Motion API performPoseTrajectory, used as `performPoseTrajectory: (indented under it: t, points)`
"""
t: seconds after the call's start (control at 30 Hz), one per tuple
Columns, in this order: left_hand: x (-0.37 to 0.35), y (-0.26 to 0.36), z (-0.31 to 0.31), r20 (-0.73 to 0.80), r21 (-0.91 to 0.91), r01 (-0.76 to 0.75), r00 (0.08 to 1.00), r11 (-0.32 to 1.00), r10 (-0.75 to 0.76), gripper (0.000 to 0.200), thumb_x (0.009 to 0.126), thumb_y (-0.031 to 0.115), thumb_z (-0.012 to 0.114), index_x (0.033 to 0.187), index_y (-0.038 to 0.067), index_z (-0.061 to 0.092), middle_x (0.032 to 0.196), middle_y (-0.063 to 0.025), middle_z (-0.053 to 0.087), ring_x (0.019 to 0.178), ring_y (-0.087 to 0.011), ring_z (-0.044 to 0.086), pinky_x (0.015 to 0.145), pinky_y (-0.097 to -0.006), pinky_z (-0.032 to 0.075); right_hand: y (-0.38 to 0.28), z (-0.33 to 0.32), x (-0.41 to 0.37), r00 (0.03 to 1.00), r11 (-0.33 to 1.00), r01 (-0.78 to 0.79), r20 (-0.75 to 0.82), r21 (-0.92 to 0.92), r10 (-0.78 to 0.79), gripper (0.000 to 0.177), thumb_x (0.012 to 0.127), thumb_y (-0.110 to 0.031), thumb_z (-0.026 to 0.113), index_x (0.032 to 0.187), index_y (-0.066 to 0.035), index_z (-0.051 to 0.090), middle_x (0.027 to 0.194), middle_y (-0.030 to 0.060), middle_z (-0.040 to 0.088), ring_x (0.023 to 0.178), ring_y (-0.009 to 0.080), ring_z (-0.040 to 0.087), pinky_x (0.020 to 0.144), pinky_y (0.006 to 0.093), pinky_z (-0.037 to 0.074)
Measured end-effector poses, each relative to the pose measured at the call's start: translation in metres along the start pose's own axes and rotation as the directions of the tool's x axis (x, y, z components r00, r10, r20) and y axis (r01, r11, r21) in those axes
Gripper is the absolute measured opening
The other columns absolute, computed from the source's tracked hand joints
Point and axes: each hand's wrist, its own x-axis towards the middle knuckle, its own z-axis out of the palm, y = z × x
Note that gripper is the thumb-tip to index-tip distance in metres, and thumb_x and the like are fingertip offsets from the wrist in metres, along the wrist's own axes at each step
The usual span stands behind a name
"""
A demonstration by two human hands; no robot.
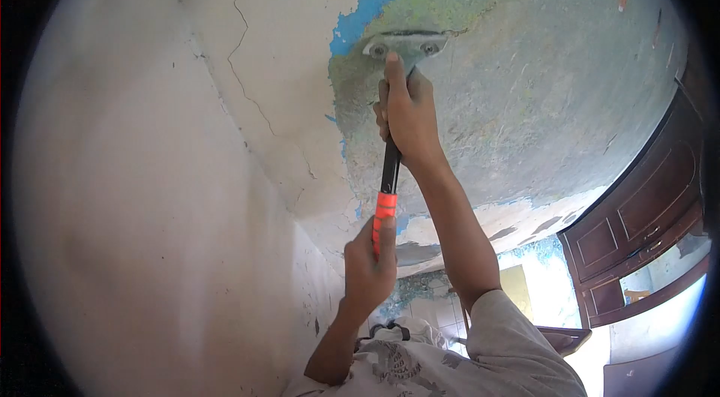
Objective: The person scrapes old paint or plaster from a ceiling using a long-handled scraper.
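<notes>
A long scraper (391, 164) with a black shaft, a wide metal head and an orange grip is held upright against the wall (495, 104). My right hand (409, 112) is wrapped round the shaft just below the head, its thumb pointing up at the metal. Lower down, my left hand (369, 266) closes round the orange grip. The head touches a bare grey-green area, close to patches of blue paint (382, 3). Cream paint (277, 44) with a thin crack covers the wall left of it.
A plain pale wall (150, 194) meets the scraped wall at a corner on the left. Dark wooden furniture (637, 217) with panels stands at the right. Below it are a brown wooden piece (562, 338) and a tiled floor (442, 312).
</notes>
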Motion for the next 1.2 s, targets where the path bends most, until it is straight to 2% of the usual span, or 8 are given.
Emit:
performPoseTrajectory:
  t: [0.27,0.47,0.57,0.77,0.87,0.97,1.07,1.2]
  points:
    - [0.002,0.009,-0.001,0.002,0.012,0.008,1.0,1.0,-0.008,0.045,0.111,0.04,0.045,0.082,0.007,0.051,0.059,0.0042,0.043,0.05,-0.0039,0.039,0.045,-0.0242,0.032,-0.003,0.0,0.003,0.999,0.997,0.005,0.032,0.074,-0.007,0.044,0.108,-0.043,0.051,0.077,-0.012,0.045,0.056,-0.005,0.037,0.043,0.0063,0.039,0.037,0.0257,0.03]
    - [0.005,0.025,-0.004,0.062,0.028,0.024,0.998,0.999,-0.026,0.044,0.11,0.038,0.047,0.091,0.0,0.058,0.059,-0.005,0.05,0.054,-0.0098,0.045,0.052,-0.0335,0.038,-0.017,-0.001,0.009,1.0,1.0,0.023,0.016,0.012,-0.024,0.042,0.108,-0.041,0.049,0.08,-0.011,0.046,0.055,-0.0045,0.037,0.043,0.0064,0.039,0.037,0.0256,0.03]
    - [0.003,0.013,0.0,0.037,0.019,-0.012,0.999,1.0,0.011,0.043,0.111,0.039,0.045,0.083,0.006,0.051,0.059,0.0036,0.044,0.049,-0.0054,0.041,0.046,-0.0253,0.034,-0.007,-0.003,0.004,0.999,0.999,0.04,0.017,0.033,-0.041,0.041,0.108,-0.041,0.049,0.08,-0.011,0.046,0.055,-0.0044,0.038,0.043,0.0061,0.039,0.037,0.0253,0.03]
    - [-0.007,0.011,0.005,0.071,0.0,0.056,0.996,0.998,-0.056,0.041,0.11,0.035,0.048,0.093,-0.001,0.059,0.057,-0.0066,0.049,0.053,-0.0111,0.045,0.052,-0.0346,0.038,-0.011,-0.006,-0.002,0.999,0.999,-0.038,0.027,0.018,0.037,0.041,0.108,-0.041,0.049,0.079,-0.012,0.045,0.055,-0.0044,0.037,0.042,0.0061,0.038,0.037,0.0255,0.029]
    - [-0.006,0.004,0.011,0.014,0.002,0.024,1.0,1.0,-0.024,0.04,0.11,0.035,0.049,0.094,-0.001,0.059,0.058,-0.0072,0.05,0.052,-0.0116,0.046,0.051,-0.0346,0.038,-0.005,-0.009,-0.001,0.998,1.0,-0.012,0.058,0.016,0.011,0.041,0.109,-0.041,0.049,0.078,-0.013,0.044,0.055,-0.0044,0.038,0.041,0.0061,0.038,0.037,0.0256,0.029]
    - [-0.005,-0.003,0.011,-0.014,0.064,-0.025,1.0,0.998,0.026,0.044,0.111,0.04,0.046,0.086,0.004,0.054,0.058,0.0022,0.046,0.05,-0.0057,0.045,0.048,-0.0259,0.037,0.001,-0.009,-0.004,0.997,0.999,-0.028,0.075,0.035,0.025,0.041,0.108,-0.041,0.049,0.079,-0.013,0.044,0.055,-0.0044,0.038,0.042,0.006,0.038,0.037,0.0255,0.029]
    - [0.002,0.004,0.01,-0.011,0.052,-0.031,0.999,0.998,0.031,0.04,0.11,0.035,0.049,0.095,-0.001,0.06,0.058,-0.0071,0.05,0.052,-0.0111,0.045,0.05,-0.0344,0.037,-0.009,-0.006,0.004,0.999,1.0,0.007,0.04,-0.019,-0.007,0.041,0.108,-0.042,0.049,0.079,-0.013,0.044,0.055,-0.0046,0.038,0.042,0.0059,0.038,0.037,0.0254,0.029]
    - [0.0,0.02,0.009,0.03,0.008,0.004,1.0,1.0,-0.005,0.04,0.11,0.036,0.048,0.094,0.001,0.058,0.058,-0.004,0.048,0.051,-0.0095,0.045,0.049,-0.0315,0.036,-0.015,-0.006,0.005,0.999,1.0,-0.004,0.034,0.012,0.004,0.042,0.108,-0.042,0.05,0.078,-0.013,0.043,0.054,-0.0048,0.037,0.042,0.0058,0.038,0.037,0.0252,0.029]
